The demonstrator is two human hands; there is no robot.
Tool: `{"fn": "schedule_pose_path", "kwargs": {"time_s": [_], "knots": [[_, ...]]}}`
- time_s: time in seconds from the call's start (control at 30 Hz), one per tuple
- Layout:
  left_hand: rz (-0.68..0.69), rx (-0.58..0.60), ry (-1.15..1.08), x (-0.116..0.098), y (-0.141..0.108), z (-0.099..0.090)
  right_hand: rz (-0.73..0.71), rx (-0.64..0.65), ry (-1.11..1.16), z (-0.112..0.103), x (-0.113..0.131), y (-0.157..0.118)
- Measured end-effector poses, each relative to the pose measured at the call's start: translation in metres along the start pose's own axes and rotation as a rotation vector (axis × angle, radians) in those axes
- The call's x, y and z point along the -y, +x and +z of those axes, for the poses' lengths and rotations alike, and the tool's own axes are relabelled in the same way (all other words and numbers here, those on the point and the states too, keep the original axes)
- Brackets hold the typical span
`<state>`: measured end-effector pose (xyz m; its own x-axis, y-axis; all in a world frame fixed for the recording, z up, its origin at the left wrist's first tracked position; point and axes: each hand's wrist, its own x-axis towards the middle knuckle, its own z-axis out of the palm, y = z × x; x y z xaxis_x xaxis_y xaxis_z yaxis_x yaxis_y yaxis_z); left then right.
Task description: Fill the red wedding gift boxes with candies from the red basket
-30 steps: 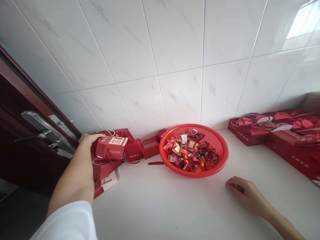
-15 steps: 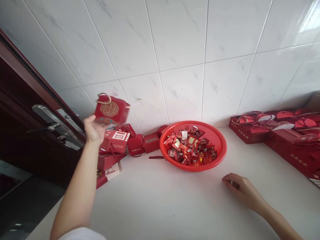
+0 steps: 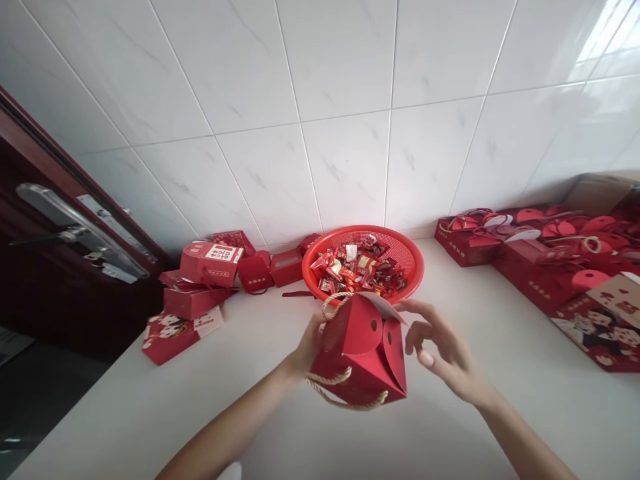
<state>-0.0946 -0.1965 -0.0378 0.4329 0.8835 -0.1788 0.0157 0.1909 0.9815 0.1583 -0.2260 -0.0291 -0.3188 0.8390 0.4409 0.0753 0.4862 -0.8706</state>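
Note:
A red gift box with gold rope handles is held above the table in front of me, tilted so its top flaps face right. My left hand grips it from the left side; the box hides most of those fingers. Close to the flaps on the right, my right hand has its fingers apart and bent, holding nothing. One flap's pale inner side is lifted near its fingertips; whether they touch it I cannot tell. Just behind the box stands a red plastic basket of wrapped candies.
Red boxes are piled at the left by a dark door with a metal handle. Rows of red gift boxes line the right side. A white tiled wall rises behind the white table.
My left hand has brought the gift box from above the left pile to the middle, in front of the basket. My right hand has risen off the table toward it and opened.

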Motion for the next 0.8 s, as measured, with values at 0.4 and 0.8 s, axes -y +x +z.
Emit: {"fn": "schedule_pose_path", "kwargs": {"time_s": [0.4,0.8], "knots": [[0.053,-0.290,0.210,0.007,0.010,-0.002,0.088,-0.141,-0.285,0.020,-0.021,-0.001],[0.249,-0.334,0.797,-0.025,-0.010,0.040,0.240,-0.142,-0.195,0.021,-0.021,0.004]]}}
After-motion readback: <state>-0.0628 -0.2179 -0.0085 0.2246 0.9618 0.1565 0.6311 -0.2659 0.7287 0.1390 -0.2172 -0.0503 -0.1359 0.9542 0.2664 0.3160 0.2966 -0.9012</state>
